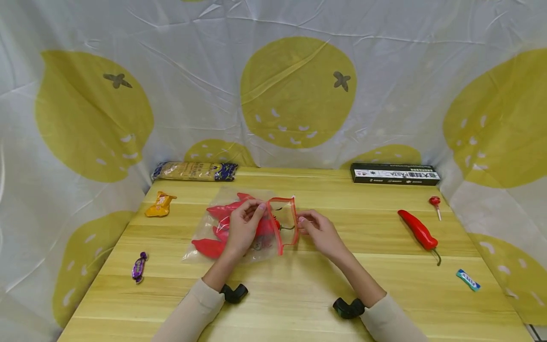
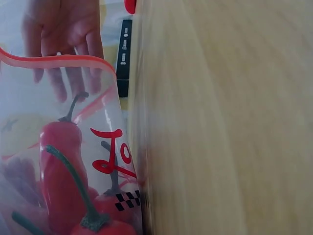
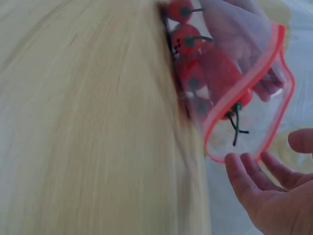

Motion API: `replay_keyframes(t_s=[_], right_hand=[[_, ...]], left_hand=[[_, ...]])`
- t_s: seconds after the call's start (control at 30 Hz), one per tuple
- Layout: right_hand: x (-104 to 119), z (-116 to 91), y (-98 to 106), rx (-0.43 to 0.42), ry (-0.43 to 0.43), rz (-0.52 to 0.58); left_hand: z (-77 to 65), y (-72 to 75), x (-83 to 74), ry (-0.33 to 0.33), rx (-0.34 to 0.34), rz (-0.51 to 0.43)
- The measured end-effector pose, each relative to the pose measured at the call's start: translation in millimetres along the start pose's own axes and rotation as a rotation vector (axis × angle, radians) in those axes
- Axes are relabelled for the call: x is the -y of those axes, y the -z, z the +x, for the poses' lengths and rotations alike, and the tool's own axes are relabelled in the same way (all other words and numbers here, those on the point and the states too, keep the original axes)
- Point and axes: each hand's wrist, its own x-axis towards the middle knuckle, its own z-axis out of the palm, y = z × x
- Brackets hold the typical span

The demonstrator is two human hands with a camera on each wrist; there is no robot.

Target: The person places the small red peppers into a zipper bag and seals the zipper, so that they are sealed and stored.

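A clear zip bag [image 1: 281,244] with a red zip edge lies on its side, its mouth facing right and spread apart. Inside are several red chili peppers [image 1: 220,212] with green stems. At the bag's upper rim, my left hand [image 1: 242,227] pinches the edge between thumb and fingers. My right hand [image 1: 321,233] is beside the mouth, fingers loosely extended and thumb apart, fingertips at the red edge [image 3: 222,157]. In the left wrist view one pepper [image 2: 63,161] shows through the plastic. Another chili pepper [image 1: 419,230] lies alone on the right.
On the wooden table [image 1: 290,304] sit a noodle packet [image 1: 194,171] at back left and a black pasta box [image 1: 395,175] at back right. Orange [image 1: 160,205] and purple [image 1: 138,267] candies lie left; a lollipop [image 1: 434,202] and blue candy [image 1: 467,280] lie right.
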Motion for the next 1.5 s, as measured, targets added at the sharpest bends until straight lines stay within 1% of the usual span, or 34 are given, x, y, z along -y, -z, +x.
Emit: replay_keyframes(t_s=[0.03, 0.1, 0.23, 0.37, 0.47, 0.6, 0.67, 0.83, 0.93, 1.03, 1.1, 1.17, 1.2, 1.3, 1.43, 1.5], right_hand=[[-3.1, -0.8, 2.4, 0.005, -0.014, 0.019], [-7.0, -2.9, 6.2, 0.031, -0.037, 0.043], [-7.9, -7.6, 8.9, 0.144, -0.062, 0.123], [-10.7, -11.1, 10.8, 0.239, -0.039, 0.232], [-8.7, -14.7, 10.4, 0.275, -0.006, 0.296], [1.0, -19.1, 3.7, 0.333, 0.028, 0.29], [6.3, -19.4, -2.4, 0.361, 0.039, 0.272], [13.3, -15.5, -19.3, 0.404, 0.031, 0.244], [14.3, -13.3, -25.5, 0.411, 0.024, 0.229], [12.8, -12.4, -24.5, 0.371, 0.037, 0.211], [10.6, -13.3, -18.4, 0.316, 0.056, 0.192], [7.6, -16.3, -7.5, 0.247, 0.091, 0.156], [6.3, -18.8, -0.1, 0.211, 0.104, 0.133], [0.8, -30.1, 27.5, 0.08, 0.128, -0.003], [-11.5, -47.2, 70.1, -0.063, 0.096, -0.188], [-18.6, -55.3, 91.0, -0.119, 0.068, -0.257]], left_hand=[[1.1, 0.3, 4.0, -0.005, -0.002, 0.0], [1.3, 0.9, 4.3, -0.005, 0.0, 0.004], [1.5, 1.8, 5.4, 0.0, 0.005, 0.006], [0.3, 1.8, 5.0, 0.007, 0.009, 0.017], [-1.2, 0.8, 2.1, -0.002, 0.01, 0.044], [-2.4, -1.2, -5.4, -0.014, 0.014, 0.091], [-4.5, -2.6, -14.1, -0.027, 0.019, 0.112], [-10.4, -5.8, -33.9, -0.04, 0.021, 0.103], [-11.3, -6.8, -36.3, -0.038, 0.021, 0.088], [-11.2, -7.2, -35.6, -0.04, 0.023, 0.082], [-10.5, -6.8, -34.0, -0.037, 0.021, 0.074], [-9.9, -5.9, -32.6, -0.028, 0.018, 0.06], [-9.6, -5.6, -32.1, -0.023, 0.016, 0.056], [-8.5, -4.7, -31.5, -0.013, 0.023, 0.033], [-7.5, -3.3, -30.4, -0.001, 0.032, 0.017], [-7.3, -2.1, -28.9, 0.009, 0.032, 0.015]])
